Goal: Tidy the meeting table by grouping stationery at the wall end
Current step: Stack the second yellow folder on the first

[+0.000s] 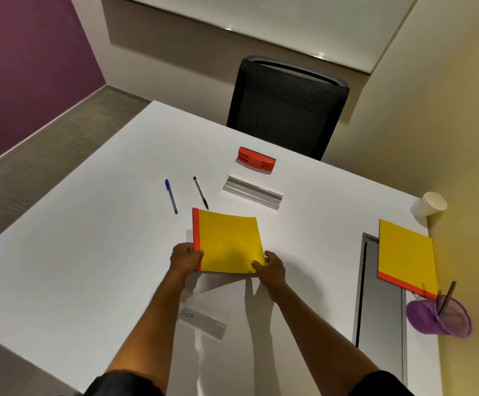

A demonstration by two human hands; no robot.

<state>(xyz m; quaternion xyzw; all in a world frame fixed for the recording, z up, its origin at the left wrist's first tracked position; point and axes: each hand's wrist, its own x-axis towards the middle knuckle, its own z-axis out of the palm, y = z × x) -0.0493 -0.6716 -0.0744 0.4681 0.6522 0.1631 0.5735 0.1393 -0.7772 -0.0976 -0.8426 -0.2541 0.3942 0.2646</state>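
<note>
Both hands grip one yellow notebook [228,241] by its near corners, the left hand [185,257] pinched shut on the orange spine edge, the right hand [271,265] closed on the opposite corner, apparently to carry it flat toward the wall end. There a second yellow notebook [405,257] lies beside a purple mesh pen cup [440,317] and a white paper cup [430,204]. Beyond the held notebook rest two pens, one blue pen [171,196], one black pen [201,192], a clear name-card holder [252,192] and one orange whiteboard eraser [256,160]. Another clear holder [204,322] lies nearer the person.
</note>
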